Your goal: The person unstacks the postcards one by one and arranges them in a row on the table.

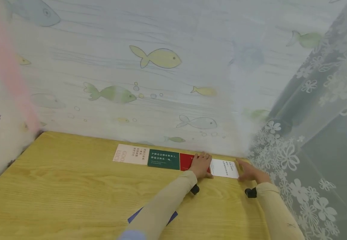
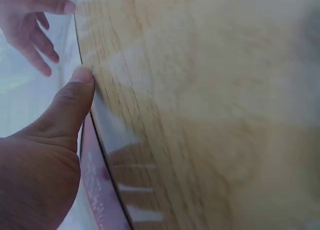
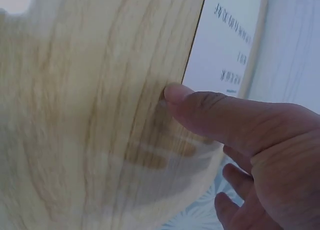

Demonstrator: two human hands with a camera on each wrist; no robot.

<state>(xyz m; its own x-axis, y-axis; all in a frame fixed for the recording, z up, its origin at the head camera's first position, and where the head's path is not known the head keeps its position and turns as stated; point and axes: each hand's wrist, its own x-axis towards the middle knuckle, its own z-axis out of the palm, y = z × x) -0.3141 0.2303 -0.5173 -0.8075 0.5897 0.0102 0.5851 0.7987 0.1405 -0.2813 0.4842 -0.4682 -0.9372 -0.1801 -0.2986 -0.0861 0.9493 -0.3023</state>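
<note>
Four flat cards lie edge to edge along the back of the wooden table: a pale pink card (image 1: 131, 154), a green card (image 1: 168, 157), a red card (image 1: 186, 161) and a white card (image 1: 225, 168). My left hand (image 1: 200, 165) rests over the red card, hiding part of it, its thumb near the seam with the white card. At the white card's right end is my right hand (image 1: 251, 172). In the right wrist view its thumb (image 3: 210, 113) touches that card's near corner, with the other fingers beyond the table edge.
A dark blue card (image 1: 134, 216) lies partly hidden beneath my left sleeve. Behind the wooden table (image 1: 71, 186) hangs a fish-print cloth (image 1: 149, 110). Lace with white flowers (image 1: 299, 190) borders the table's right edge.
</note>
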